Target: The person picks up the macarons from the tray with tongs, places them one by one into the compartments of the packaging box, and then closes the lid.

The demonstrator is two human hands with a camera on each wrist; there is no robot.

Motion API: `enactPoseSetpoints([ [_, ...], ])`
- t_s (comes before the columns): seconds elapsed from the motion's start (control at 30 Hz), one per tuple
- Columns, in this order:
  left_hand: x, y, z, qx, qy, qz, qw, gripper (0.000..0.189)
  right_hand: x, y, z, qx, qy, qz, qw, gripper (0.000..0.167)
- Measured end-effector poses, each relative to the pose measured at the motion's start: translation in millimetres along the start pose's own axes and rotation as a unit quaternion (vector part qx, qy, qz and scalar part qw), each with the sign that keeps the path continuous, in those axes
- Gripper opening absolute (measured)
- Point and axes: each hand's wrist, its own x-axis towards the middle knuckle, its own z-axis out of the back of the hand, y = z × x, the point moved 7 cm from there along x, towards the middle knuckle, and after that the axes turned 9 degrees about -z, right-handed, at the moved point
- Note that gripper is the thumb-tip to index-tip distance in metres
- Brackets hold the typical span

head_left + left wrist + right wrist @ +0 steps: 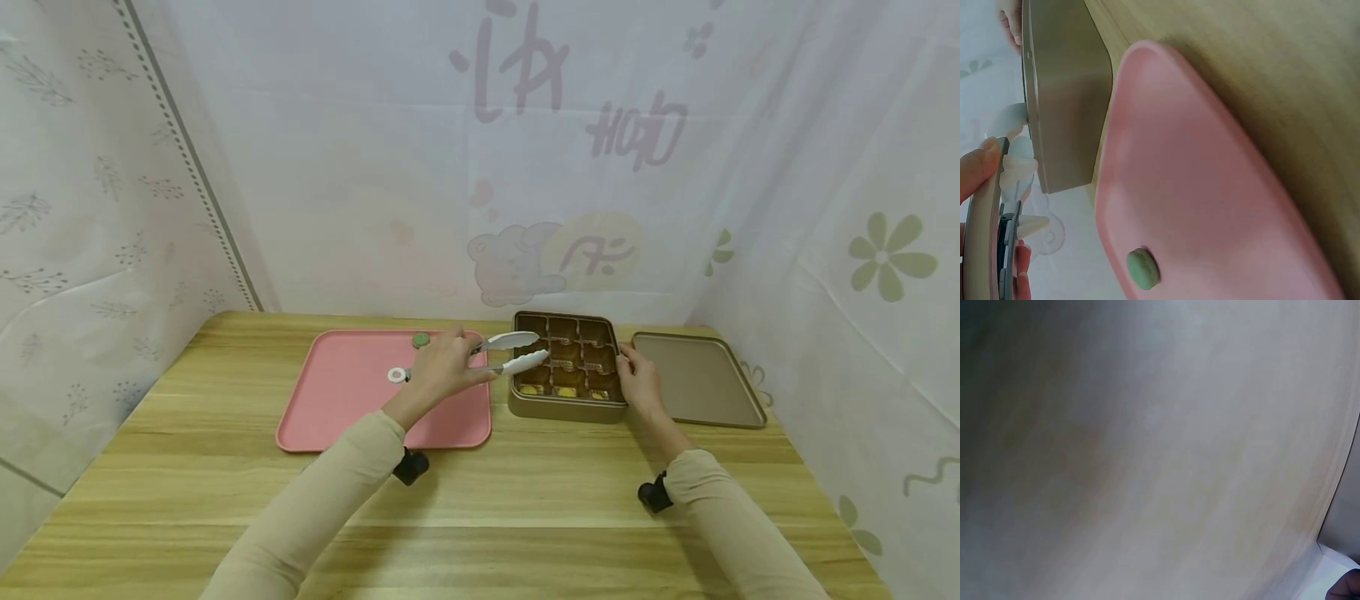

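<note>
Left hand point(442, 365) gripping tongs point(525, 362), right hand point(641, 383) touching the tin point(566, 409) — grip unclear, tbh — so swinging low could snag the insert point(566, 357).

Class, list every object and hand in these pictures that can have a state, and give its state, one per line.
Tongs: spread, tips apart
Left hand: gripping the tongs
Right hand: holding the box's right edge
Metal box: open
Divided insert: inside the box; yellow shows in its near row, unclear what
Lid: off, lying flat
Pink tray: lying flat
Green macaron: on the tray
</note>
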Motion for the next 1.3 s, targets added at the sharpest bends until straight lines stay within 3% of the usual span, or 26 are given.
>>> enactPoseSetpoints([
  [0.33,-29.9,14.2,5.6,-0.047,-0.018,0.019,0.9986,0.048,1.5,-2,-1,-0.003,0.010,-0.014,0.9999,0.038],
  [0.53,-58.2,26.7,17.7,-0.064,-0.039,0.011,0.9972,0.038,-0.1,0,-1,0.000,0.014,-0.018,0.9997,0.038],
  [0.63,-75.6,35.9,21.4,-0.069,-0.041,0.024,0.9965,0.041,-0.9,0,0,0.000,0.016,-0.018,0.9997,0.039],
  [0.77,-98.2,47.6,27.2,-0.057,-0.041,0.038,0.9968,0.053,-1.7,1,0,-0.005,0.018,-0.018,0.9997,0.039],
  [1.0,-132.2,65.3,38.6,-0.040,-0.048,0.044,0.9971,0.054,-0.1,-2,-1,-0.009,0.025,-0.023,0.9994,0.040],
  [1.3,-168.9,88.0,49.2,-0.020,-0.023,0.079,0.9964,0.063,-3.7,6,2,-0.013,0.015,-0.011,0.9997,0.039],
])
